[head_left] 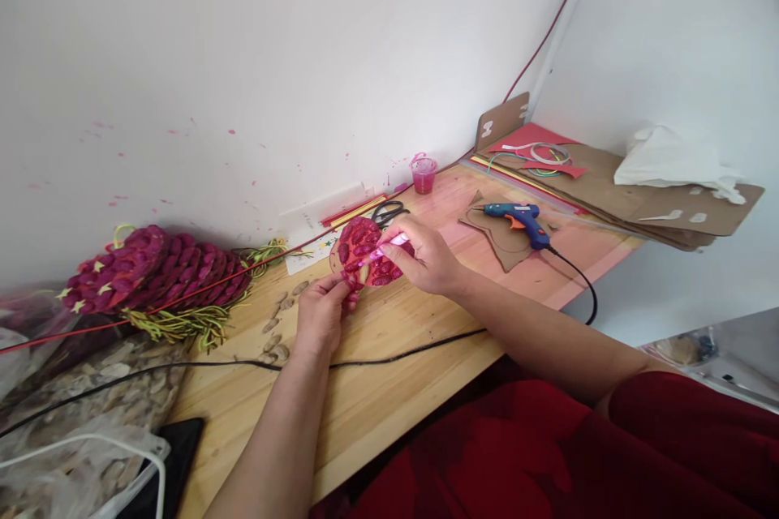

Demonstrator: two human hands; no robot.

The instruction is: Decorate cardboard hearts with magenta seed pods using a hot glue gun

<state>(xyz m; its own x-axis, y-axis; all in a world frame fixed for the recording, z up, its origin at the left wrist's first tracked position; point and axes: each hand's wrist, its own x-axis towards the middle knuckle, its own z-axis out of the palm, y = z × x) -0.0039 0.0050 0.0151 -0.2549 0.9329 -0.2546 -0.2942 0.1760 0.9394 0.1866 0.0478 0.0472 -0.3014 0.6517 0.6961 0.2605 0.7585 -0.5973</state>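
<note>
A round cardboard piece covered with dark red scale-like bits (360,247) is held up over the wooden table (389,389). My left hand (320,315) grips its lower edge from below, fingers closed on it. My right hand (423,255) reaches in from the right, its fingertips pinched against the red bits on the front of the piece. Whether a separate bit sits between those fingertips cannot be made out.
A blue glue gun (520,219) lies on a cardboard cutout at right, its black cord (377,358) crossing the table. Finished red scaled pieces (155,268) with green fringe lie at left. Scissors (388,213), a pink cup (423,173), stacked cardboard (639,195) and loose seeds (277,332) are nearby.
</note>
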